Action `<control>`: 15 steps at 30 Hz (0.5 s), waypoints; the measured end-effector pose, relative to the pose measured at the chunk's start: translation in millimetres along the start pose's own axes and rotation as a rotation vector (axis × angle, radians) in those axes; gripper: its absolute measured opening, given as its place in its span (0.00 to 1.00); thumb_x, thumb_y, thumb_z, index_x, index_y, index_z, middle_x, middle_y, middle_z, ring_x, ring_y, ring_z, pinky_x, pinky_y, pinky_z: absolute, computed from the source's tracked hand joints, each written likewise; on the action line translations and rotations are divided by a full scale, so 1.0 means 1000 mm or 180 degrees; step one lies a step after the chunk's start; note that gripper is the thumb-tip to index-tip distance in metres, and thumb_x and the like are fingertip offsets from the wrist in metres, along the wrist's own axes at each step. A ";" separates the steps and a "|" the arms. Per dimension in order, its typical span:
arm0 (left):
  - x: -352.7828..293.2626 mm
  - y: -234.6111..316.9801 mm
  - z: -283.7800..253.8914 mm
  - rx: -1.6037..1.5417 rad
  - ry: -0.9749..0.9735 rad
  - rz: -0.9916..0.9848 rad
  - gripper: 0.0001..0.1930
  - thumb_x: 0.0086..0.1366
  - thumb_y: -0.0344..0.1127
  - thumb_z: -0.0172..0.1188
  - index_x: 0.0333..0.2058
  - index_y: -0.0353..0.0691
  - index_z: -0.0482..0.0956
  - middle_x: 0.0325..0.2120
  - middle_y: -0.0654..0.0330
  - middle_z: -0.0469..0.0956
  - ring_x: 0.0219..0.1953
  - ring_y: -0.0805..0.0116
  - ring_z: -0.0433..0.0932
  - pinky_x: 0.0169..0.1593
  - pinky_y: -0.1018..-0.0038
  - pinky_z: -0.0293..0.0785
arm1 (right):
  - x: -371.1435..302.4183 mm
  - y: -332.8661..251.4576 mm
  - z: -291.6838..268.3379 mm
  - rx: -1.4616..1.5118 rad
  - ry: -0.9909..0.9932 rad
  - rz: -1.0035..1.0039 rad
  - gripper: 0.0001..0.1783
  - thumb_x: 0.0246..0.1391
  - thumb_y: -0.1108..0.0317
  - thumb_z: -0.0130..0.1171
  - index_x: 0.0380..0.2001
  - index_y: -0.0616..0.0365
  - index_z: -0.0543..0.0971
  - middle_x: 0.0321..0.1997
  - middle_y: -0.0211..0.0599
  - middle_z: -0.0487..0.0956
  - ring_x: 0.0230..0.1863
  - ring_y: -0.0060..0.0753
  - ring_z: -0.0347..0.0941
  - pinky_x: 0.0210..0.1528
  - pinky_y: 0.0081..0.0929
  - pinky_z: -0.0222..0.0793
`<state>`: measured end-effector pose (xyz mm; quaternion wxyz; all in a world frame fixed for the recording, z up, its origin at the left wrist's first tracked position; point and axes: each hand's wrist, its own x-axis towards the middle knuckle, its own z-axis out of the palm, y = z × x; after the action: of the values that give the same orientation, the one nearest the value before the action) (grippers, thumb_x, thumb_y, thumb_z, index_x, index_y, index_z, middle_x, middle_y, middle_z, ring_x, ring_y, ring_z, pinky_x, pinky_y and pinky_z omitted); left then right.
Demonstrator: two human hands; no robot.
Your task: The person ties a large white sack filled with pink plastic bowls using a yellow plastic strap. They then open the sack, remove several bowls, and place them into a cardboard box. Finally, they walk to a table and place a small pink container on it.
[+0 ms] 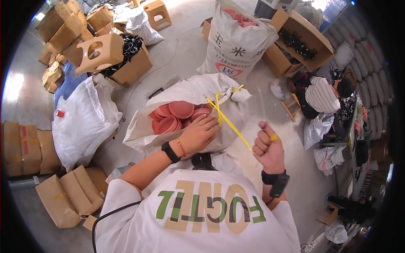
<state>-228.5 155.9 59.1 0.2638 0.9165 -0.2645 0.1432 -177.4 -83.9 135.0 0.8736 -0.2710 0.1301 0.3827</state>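
In front of me lies a white woven sack (168, 144) with its mouth open, full of pink-red shallow cups (182, 109). My left hand (200, 134) rests on the sack beside the cups, its fingers stretched out and its thumb hidden. A yellow strap (231, 123) crosses the sack close to those fingertips, looped near the gathered corner. To the right, my right hand (269, 147) is closed in a fist on the strap's end and holds it taut, away from the sack. A yellow band shows on one right-hand finger.
Beyond stands another white sack (236, 46) of pink-red pieces, beside cartons of black parts (298, 44). At left are a bulging white sack (84, 122), cardboard boxes (69, 196) and a tan stool (98, 52). A person in a striped top (322, 95) sits at right.
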 end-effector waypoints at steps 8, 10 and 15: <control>0.030 -0.018 0.000 -0.0323 0.0448 -0.0089 0.12 0.51 0.29 0.58 0.36 0.38 0.71 0.38 0.54 0.71 0.47 0.56 0.66 0.51 0.65 0.62 | -0.047 0.025 0.054 -0.0354 -0.0118 0.0185 0.10 0.62 0.61 0.36 0.34 0.53 0.65 0.11 0.19 0.47 0.10 0.15 0.41 0.12 0.16 0.37; 0.023 -0.036 0.007 -0.0334 0.0016 0.0357 0.10 0.51 0.30 0.57 0.34 0.38 0.71 0.36 0.55 0.71 0.45 0.56 0.67 0.49 0.65 0.63 | -0.048 0.025 0.057 -0.0375 -0.0277 0.0053 0.10 0.62 0.61 0.36 0.34 0.53 0.65 0.11 0.19 0.47 0.10 0.15 0.40 0.12 0.16 0.37; -0.011 -0.009 -0.019 -0.0985 -0.0609 -0.0254 0.05 0.57 0.32 0.53 0.31 0.37 0.71 0.28 0.56 0.70 0.36 0.60 0.68 0.42 0.68 0.64 | -0.070 0.016 0.049 -0.0281 -0.0373 -0.0056 0.10 0.62 0.61 0.34 0.33 0.53 0.63 0.10 0.18 0.46 0.09 0.14 0.38 0.11 0.17 0.36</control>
<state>-234.4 177.9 67.0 0.3807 0.8842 -0.2707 0.0024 -236.0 -88.9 199.6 0.8702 -0.2876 0.0593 0.3957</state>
